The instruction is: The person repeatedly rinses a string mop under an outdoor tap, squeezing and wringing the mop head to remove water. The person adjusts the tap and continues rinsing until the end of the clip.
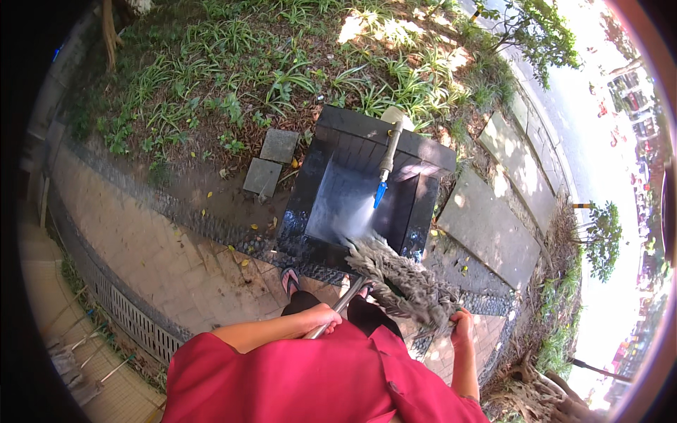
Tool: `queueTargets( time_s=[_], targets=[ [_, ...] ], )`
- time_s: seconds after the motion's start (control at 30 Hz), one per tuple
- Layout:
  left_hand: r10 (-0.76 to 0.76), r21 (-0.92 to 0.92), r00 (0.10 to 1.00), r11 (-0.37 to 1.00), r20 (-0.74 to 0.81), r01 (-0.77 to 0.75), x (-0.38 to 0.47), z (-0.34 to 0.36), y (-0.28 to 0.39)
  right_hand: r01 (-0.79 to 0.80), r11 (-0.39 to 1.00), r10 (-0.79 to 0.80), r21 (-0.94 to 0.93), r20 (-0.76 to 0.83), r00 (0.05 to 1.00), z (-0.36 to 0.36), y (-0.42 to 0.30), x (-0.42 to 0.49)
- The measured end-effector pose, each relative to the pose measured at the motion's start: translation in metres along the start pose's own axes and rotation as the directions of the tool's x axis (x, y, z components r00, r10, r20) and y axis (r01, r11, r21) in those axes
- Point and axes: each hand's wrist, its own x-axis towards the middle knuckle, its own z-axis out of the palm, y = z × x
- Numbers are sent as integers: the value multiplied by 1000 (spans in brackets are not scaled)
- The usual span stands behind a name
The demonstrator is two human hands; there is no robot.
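My left hand point(321, 318) is closed around the metal pole point(347, 297) of a mop, in front of my waist. The grey string mop head point(399, 277) slants across the near rim of a dark stone basin point(301, 211). With my right hand point(462, 321) I grip the strands at its near right end. A tap point(390, 150) with a blue lever point(380, 194) reaches over the basin from its back wall. White water point(361, 215) sprays from it towards the far left end of the mop head, where the strands look blurred.
Two square stone slabs point(271, 161) lie left of the basin. Larger paving slabs point(489, 227) are on the right. Leafy plants point(285, 79) grow behind it. A drain grate point(137, 304) edges the brick path point(174, 248), and several mops point(79, 365) lie at the lower left.
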Motion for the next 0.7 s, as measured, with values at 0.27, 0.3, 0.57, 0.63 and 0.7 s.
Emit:
queueTargets(
  time_s=[0.27,0.3,0.57,0.63,0.7],
  targets=[
    [168,-145,985,974,-37,-172,-19,-15,-11,79,993,-79,-89,2,997,45,-21,17],
    [174,-170,983,969,-49,-180,-19,-19,-10,83,993,-83,-86,6,997,61,-25,15],
    [138,-254,985,954,-100,-159,22,-48,6,-42,995,47,-91,48,998,170,-8,14],
    [161,-207,981,962,-104,-180,24,-50,2,-26,996,28,-87,15,1000,173,-5,5],
    [155,-103,980,980,-121,-168,16,-51,-4,-27,965,69,-260,155,985,169,-1,-15]
  ],
)
